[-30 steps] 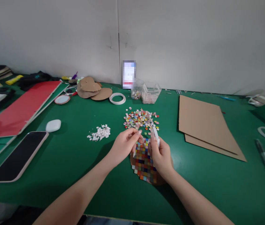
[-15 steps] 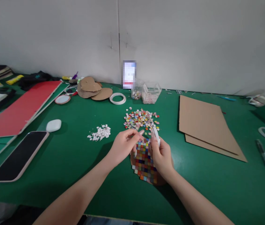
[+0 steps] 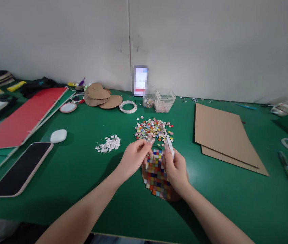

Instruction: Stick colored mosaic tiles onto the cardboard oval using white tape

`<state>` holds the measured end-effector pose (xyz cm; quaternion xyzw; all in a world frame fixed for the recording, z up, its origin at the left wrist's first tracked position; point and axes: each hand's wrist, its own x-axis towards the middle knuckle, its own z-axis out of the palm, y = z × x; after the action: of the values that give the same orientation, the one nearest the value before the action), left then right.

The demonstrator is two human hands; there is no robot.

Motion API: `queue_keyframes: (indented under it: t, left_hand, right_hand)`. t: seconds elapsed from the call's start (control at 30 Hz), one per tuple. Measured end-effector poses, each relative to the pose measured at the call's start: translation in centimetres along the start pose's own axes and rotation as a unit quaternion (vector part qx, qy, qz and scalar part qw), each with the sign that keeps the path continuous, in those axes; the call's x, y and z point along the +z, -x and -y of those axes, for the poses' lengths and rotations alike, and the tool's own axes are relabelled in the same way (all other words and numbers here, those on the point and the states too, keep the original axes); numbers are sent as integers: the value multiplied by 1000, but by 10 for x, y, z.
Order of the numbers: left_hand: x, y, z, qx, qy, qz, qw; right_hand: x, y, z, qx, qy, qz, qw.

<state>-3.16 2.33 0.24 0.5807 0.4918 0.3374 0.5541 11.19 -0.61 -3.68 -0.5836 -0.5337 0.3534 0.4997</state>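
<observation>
My right hand point(image 3: 177, 169) is closed around a narrow white roll of tape point(image 3: 169, 145), held on edge above the mosaic. My left hand point(image 3: 135, 157) is in a pinch, thumb against finger, at the mosaic's upper left; whatever is between the fingertips is too small to make out. Below both hands lies a round cardboard disc point(image 3: 178, 196), largely covered by rows of small coloured square tiles point(image 3: 156, 176). Parts of the disc are hidden by my hands. Just beyond my fingertips is a pile of loose mosaic tiles point(image 3: 154, 128).
White paper scraps point(image 3: 109, 144) lie left of the tiles. Farther left are a phone point(image 3: 21, 169) and a white case point(image 3: 58, 136). Cardboard sheets point(image 3: 222, 135) lie right. Behind are another tape roll point(image 3: 128, 107), cardboard discs point(image 3: 110, 101) and a clear box point(image 3: 164, 101).
My left fingertips have shifted slightly left, opening a small gap over the mosaic's top row. My right hand keeps the tape roll in nearly the same place.
</observation>
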Motion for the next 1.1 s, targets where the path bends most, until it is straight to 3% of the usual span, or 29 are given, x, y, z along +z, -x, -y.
queue_keyframes:
  t: [0.13,1.1]
  left_hand:
    - [1,-2,1,0,30,9,999]
    - [1,0,-1,2,-13,-3,1000]
  right_hand:
    - [0,0,-1,-11,-3,-1,1000]
    - [1,0,-3,6,-4,-2,1000]
